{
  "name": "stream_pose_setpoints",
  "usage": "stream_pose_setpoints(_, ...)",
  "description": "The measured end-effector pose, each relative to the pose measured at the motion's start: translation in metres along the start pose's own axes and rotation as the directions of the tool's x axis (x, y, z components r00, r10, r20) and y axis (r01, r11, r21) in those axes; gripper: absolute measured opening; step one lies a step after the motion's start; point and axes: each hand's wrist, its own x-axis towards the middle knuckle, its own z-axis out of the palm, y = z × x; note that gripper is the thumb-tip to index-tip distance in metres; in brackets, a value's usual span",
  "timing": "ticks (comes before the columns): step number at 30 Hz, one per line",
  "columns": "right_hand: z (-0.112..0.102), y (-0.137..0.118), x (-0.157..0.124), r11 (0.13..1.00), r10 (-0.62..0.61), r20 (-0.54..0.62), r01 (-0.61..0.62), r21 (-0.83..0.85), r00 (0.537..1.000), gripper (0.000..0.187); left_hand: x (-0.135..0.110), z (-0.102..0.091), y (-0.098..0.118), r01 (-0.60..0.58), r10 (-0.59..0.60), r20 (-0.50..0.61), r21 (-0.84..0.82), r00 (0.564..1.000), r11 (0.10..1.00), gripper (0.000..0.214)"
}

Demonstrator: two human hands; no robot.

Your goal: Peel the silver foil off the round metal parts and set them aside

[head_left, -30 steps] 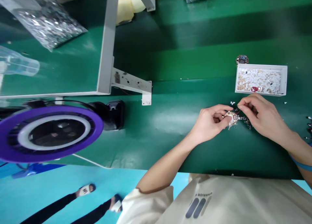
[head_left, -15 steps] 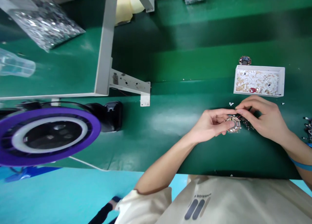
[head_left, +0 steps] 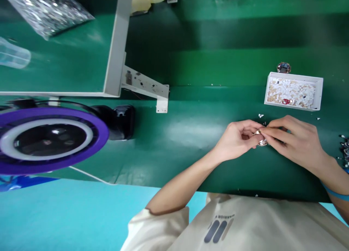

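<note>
My left hand (head_left: 237,141) holds a small round circuit board (head_left: 262,142) with a coppery rim between thumb and fingers, just over the green table. Fingertips of my right hand (head_left: 297,142) are pinched together at the upper part of that board and cover much of it. Whatever sits between those fingertips is too small to make out. Beyond the hands stands a white box (head_left: 320,94) of tiny white and tan pieces, with a red item inside. A similar round board (head_left: 284,67) lies against the box's far side.
Small dark parts (head_left: 345,149) lie at the right edge. White scraps (head_left: 261,115) are near my hands. On the left, a raised green shelf (head_left: 81,69) with a white bracket (head_left: 162,104) carries a bag of shiny pieces (head_left: 54,16) and a clear cup (head_left: 16,56). Below it is a purple-rimmed fan (head_left: 105,142).
My right hand has shifted its fingertips onto the round board, which now looks tilted and more covered. The head view has moved slightly.
</note>
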Motion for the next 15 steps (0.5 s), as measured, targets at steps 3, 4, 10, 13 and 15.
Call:
stream_pose_setpoints(3,-0.0012,-0.0001,0.0004,0.999,0.014,0.0,-0.014,0.04,1.0,0.014,-0.0008,0.001,-0.0034,-0.034,0.034,-0.025,0.005,0.999,0.999,0.019)
stream_pose_setpoints(4,-0.0016,-0.0003,0.0002,0.999,0.02,-0.005,-0.019,0.05,1.0,0.014,-0.0011,0.0015,-0.0043,-0.045,0.045,-0.034,0.008,0.998,0.999,0.019)
stream_pose_setpoints(10,-0.0026,0.0029,-0.0019,0.998,-0.025,-0.014,0.025,0.057,1.0,0.016,-0.0015,0.0026,-0.0039,-0.065,0.066,-0.037,0.016,0.997,0.998,0.021)
stream_pose_setpoints(13,-0.002,0.0037,-0.0024,0.998,-0.016,-0.018,0.017,0.062,1.0,0.015,-0.0012,0.0021,-0.0032,-0.058,0.06,-0.047,0.042,0.997,0.997,0.022)
stream_pose_setpoints(15,-0.0014,0.003,-0.0025,0.998,-0.001,-0.035,0.004,0.07,0.999,0.014,-0.0008,0.0018,-0.0041,-0.066,0.068,-0.043,0.056,0.997,0.996,0.022)
